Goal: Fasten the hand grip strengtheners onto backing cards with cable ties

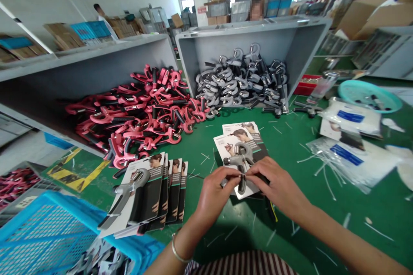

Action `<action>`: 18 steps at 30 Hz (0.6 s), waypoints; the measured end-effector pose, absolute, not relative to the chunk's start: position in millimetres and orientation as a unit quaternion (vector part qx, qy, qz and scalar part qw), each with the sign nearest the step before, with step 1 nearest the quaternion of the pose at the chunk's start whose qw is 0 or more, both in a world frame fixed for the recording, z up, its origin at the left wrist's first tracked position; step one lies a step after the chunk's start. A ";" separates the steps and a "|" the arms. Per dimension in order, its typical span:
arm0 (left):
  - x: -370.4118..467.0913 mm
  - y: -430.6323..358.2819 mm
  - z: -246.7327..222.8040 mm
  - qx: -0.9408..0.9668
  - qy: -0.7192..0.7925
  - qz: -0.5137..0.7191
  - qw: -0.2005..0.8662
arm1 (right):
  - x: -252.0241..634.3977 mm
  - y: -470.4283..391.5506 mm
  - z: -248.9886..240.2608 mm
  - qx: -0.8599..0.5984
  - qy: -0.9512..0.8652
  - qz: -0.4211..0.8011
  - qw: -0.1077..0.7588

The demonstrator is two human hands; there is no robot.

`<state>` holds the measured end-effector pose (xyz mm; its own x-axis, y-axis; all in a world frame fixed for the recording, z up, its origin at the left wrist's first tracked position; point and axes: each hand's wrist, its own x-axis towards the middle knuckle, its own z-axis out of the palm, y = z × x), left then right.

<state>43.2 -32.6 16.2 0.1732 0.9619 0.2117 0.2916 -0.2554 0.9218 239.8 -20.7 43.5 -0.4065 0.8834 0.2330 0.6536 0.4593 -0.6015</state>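
Note:
A grey hand grip (245,153) with a metal spring lies on a printed card (224,146) on the green table. My left hand (217,189) is closed in a pinch at the grip's handles, from the left. From the right, my right hand (276,180) pinches at the same spot, fingertips nearly touching the left ones. A thin whitish tie seems to be between the fingertips, too small to make out clearly. More cards lie under this one. To the left, a stack of cards (150,193) has a grey hand grip (129,193) on top.
Grey bins spill pink grips (155,107) and grey grips (238,79) at the back. A blue basket (58,206) stands front left. Plastic bags (358,159) and a turquoise dish (346,90) are at right. White ties are strewn about. A person (257,8) is behind the bins.

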 end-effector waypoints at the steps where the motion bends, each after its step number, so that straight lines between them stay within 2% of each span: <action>1: 43.0 -32.8 16.0 0.659 0.474 0.434 0.392 | 242.3 -21.2 44.2 -0.461 -0.825 0.201 0.258; 7: 45.8 -34.2 14.8 0.622 0.497 0.430 0.425 | 252.4 -22.1 47.5 -0.437 -0.868 0.140 0.190; 18: 50.1 -36.7 14.6 0.632 0.489 0.432 0.417 | 246.0 -24.4 49.8 -0.433 -0.876 0.118 0.176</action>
